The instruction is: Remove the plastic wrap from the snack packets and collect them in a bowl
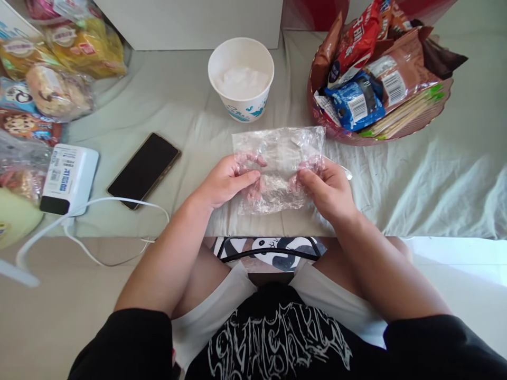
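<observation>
Left hand: pinched on the left side of the wrapper, thumb on top, fingers showing through the film.
Paper cup: upright on the cloth-covered worktop, just beyond the wrapper, whitish contents inside (too pale to identify).
Clear plastic wrapper: spread between both hands, near the worktop's front edge; probably almost weightless, limp, rather slippery, and apt to crease or tear if pulled hard. Both side edges look the best holds, pinched gently.
Right hand: closed on the wrapper's right side, thumb uppermost, other fingers partly hidden.
Pinkish bowl: beyond the right hand, filled with snack packets.
</observation>
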Tool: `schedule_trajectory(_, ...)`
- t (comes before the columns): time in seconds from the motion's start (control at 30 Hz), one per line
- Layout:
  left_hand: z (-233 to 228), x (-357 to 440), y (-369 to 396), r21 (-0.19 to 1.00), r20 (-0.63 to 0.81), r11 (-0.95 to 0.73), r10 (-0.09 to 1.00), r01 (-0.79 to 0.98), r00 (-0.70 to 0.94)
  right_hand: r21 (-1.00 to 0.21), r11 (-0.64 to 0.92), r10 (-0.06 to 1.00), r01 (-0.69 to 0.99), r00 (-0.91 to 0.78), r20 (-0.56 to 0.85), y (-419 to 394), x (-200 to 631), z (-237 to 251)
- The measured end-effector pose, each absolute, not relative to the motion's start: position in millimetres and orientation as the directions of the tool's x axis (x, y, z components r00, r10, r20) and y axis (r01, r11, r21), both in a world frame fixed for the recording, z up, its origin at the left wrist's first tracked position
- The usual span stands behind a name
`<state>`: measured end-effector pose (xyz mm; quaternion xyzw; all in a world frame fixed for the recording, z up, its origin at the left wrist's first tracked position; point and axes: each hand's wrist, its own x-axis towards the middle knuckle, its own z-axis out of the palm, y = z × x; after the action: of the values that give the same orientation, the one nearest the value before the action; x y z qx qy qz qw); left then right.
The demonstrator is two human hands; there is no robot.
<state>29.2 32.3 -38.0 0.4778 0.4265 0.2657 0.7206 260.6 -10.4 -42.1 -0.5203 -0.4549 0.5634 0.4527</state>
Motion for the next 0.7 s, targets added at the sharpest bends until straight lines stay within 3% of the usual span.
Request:
schedule_trajectory(0.17, -34, 29, 33, 0.931, -0.327, 0.365, 0.808, 0.019, 0.49, -0.978, -0.206, 0.976, 0.027, -0.06, -0.208, -12, 268, -43)
schedule_trajectory(0.37, -33, 32, 33, 0.939, -0.238, 0.325, 0.849, -0.11, 0.472, -0.991, -0.055, 0.998, -0.119, -0.042, -0.051, -15, 273, -51)
schedule_trajectory(0.5, -36, 31, 34, 0.926, -0.18, 0.303, 0.877, -0.223, 0.445, -0.98, -0.033, 0.998, -0.199, -0.054, -0.023, -14, 273, -49)
schedule_trajectory(0.7, -39, 27, 37, 0.971, -0.124, 0.194, 0.91, -0.141, 0.395, -0.982, 0.028, 0.999, -0.185, -0.027, 0.033, -12, 276, -46)
